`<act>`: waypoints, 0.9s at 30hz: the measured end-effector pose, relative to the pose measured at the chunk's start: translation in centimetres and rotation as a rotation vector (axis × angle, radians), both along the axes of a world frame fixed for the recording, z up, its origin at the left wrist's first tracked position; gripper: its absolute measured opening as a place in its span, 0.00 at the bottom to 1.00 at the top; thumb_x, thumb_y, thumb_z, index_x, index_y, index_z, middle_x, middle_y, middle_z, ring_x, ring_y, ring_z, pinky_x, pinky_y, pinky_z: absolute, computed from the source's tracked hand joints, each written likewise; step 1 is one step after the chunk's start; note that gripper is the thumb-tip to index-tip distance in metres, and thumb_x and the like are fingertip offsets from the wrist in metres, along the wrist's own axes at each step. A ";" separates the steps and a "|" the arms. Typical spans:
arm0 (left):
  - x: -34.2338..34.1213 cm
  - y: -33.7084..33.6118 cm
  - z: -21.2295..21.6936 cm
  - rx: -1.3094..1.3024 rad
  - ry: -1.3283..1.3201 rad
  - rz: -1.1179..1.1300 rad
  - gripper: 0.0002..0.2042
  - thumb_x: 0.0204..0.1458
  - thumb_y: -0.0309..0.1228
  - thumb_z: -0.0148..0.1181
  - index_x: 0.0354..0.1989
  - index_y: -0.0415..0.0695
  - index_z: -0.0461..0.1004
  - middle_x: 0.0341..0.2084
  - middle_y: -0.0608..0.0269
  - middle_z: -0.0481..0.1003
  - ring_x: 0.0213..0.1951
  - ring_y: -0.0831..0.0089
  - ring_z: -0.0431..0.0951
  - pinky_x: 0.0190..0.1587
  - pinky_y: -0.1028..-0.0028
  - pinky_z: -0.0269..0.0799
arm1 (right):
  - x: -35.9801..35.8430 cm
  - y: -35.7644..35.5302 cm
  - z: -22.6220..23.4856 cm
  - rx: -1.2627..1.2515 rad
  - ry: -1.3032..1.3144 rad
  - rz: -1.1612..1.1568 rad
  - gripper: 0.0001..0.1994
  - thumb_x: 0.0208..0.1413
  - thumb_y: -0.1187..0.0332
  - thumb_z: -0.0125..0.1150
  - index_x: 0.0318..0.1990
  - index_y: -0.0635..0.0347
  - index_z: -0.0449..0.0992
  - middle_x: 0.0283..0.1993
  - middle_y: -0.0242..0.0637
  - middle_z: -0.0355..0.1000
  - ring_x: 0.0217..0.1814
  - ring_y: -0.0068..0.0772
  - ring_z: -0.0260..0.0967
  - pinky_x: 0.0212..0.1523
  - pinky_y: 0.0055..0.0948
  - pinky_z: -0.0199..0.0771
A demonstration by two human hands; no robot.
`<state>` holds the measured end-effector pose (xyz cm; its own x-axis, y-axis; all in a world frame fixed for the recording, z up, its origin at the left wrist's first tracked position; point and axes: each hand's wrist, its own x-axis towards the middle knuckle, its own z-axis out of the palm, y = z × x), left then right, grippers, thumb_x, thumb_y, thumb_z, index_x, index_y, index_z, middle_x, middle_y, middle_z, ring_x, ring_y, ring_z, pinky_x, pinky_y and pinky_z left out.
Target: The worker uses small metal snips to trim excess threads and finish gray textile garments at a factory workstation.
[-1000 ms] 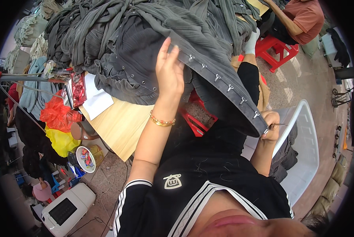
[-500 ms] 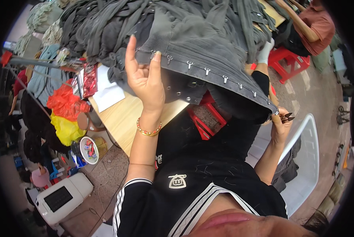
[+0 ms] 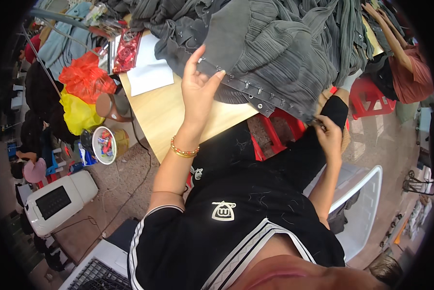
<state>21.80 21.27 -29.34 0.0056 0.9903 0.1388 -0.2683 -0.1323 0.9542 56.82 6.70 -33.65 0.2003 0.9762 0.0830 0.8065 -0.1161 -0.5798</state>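
A dark grey ribbed garment (image 3: pixel 280 53) lies over the table in front of me, its near edge lined with a strip of metal hooks (image 3: pixel 259 90). My left hand (image 3: pixel 197 87) pinches the left end of this strip, thumb on the edge and index finger pointing up. At the strip's right end, my right hand (image 3: pixel 328 135) is closed on the garment's corner, close to my right knee. Whether the right hand also holds the dark-tipped snips is hidden now. Below the strip, a second flap with metal eyelets (image 3: pixel 260 105) shows.
More grey garments (image 3: pixel 347 34) are heaped on the wooden table (image 3: pixel 159 116). White paper (image 3: pixel 150 77) lies left, near red and yellow plastic bags (image 3: pixel 79 113) and a tub (image 3: pixel 104 145). A white bin (image 3: pixel 367 208) stands right; another person (image 3: pixel 410 72) works beyond a red stool (image 3: pixel 369 99).
The strip has come down onto the table and slackened. My right hand has moved left and up with its corner, and the snips that stuck out from it no longer show.
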 end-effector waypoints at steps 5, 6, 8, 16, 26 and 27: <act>-1.5 0.6 -1.9 -0.068 -0.120 -0.075 0.28 0.54 0.18 0.61 0.65 0.37 0.63 0.42 0.66 0.74 0.38 0.86 0.73 0.42 0.84 0.70 | -1.8 -0.8 -1.6 -0.067 0.127 0.014 0.14 0.54 0.73 0.63 0.48 0.61 0.78 0.33 0.48 0.77 0.30 0.35 0.75 0.35 0.31 0.73; -1.6 0.8 -1.9 -0.070 -0.131 -0.069 0.27 0.55 0.19 0.61 0.65 0.37 0.64 0.40 0.66 0.75 0.37 0.86 0.74 0.43 0.83 0.70 | -1.7 -0.8 -1.5 -0.053 0.127 0.025 0.11 0.58 0.72 0.61 0.48 0.63 0.78 0.34 0.49 0.77 0.33 0.38 0.77 0.37 0.31 0.72; -1.3 0.9 -0.6 -0.097 -0.205 -0.017 0.24 0.57 0.21 0.60 0.63 0.37 0.66 0.38 0.68 0.75 0.34 0.87 0.73 0.44 0.82 0.70 | -2.0 -0.7 -1.6 -0.032 0.056 0.007 0.10 0.60 0.72 0.59 0.48 0.63 0.78 0.34 0.50 0.77 0.34 0.40 0.77 0.37 0.31 0.73; -3.9 1.9 -0.8 -0.023 0.172 -0.105 0.16 0.57 0.21 0.60 0.54 0.38 0.76 0.40 0.68 0.74 0.35 0.86 0.71 0.42 0.82 0.69 | -4.1 1.4 0.2 -0.061 0.056 -0.031 0.08 0.64 0.71 0.57 0.42 0.68 0.75 0.32 0.53 0.73 0.32 0.44 0.74 0.36 0.31 0.71; -4.3 4.9 -1.7 0.397 0.739 -0.060 0.12 0.53 0.21 0.64 0.46 0.40 0.80 0.41 0.63 0.74 0.35 0.78 0.75 0.37 0.80 0.71 | -7.4 2.7 1.6 0.027 0.246 0.124 0.08 0.64 0.73 0.57 0.44 0.68 0.78 0.35 0.43 0.78 0.36 0.30 0.76 0.40 0.25 0.73; -4.3 5.0 -1.8 0.487 0.784 -0.035 0.10 0.52 0.22 0.64 0.43 0.40 0.80 0.40 0.61 0.74 0.34 0.75 0.76 0.36 0.78 0.73 | -7.3 2.9 1.6 0.037 0.273 0.130 0.08 0.64 0.73 0.57 0.44 0.68 0.78 0.35 0.42 0.78 0.36 0.29 0.76 0.40 0.25 0.73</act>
